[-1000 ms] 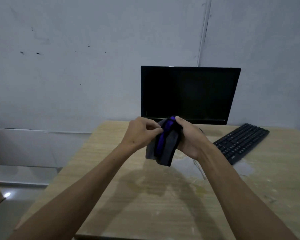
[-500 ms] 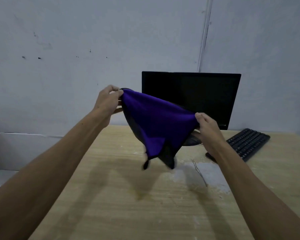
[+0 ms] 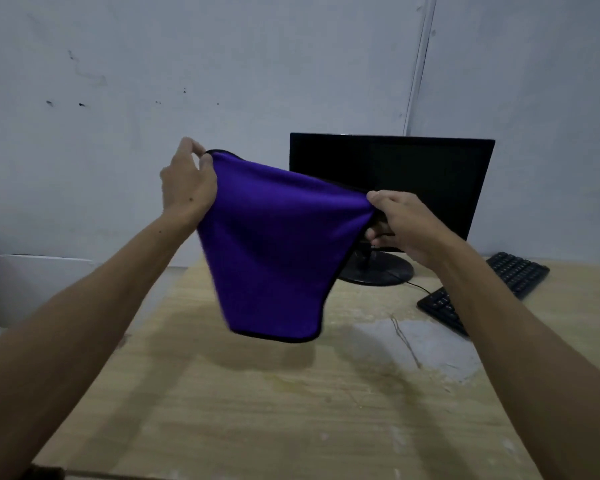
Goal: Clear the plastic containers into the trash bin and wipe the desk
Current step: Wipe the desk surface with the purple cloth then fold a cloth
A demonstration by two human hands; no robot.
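Both hands hold a purple cloth [image 3: 271, 244] spread in the air in front of the monitor [image 3: 392, 188], well above the desk [image 3: 257, 410]. The left hand [image 3: 187, 181] pinches one top corner between thumb and fingers; the right hand [image 3: 399, 220] has a pinching grip on the other corner, just in front of the monitor's lower edge. The cloth hangs slack between them, its black-trimmed lower hem clear of the wood.

No plastic containers or trash bin show in this view, so the wiping half looks to be the step in hand. In front of the monitor the desk carries a pale, whitish patch [image 3: 416, 344] with a thin scratch-like streak — likely the mess to be wiped.

Risks, as a judgement: the right hand is close to the monitor, so a wide swing could knock the screen or its round stand [image 3: 378, 271]. The keyboard [image 3: 478, 292], to the monitor's right, lies at the patch's edge — a careless stroke could push residue into the keys or drag its cable. A loose, unfolded cloth may bunch and smear rather than lift the dirt.
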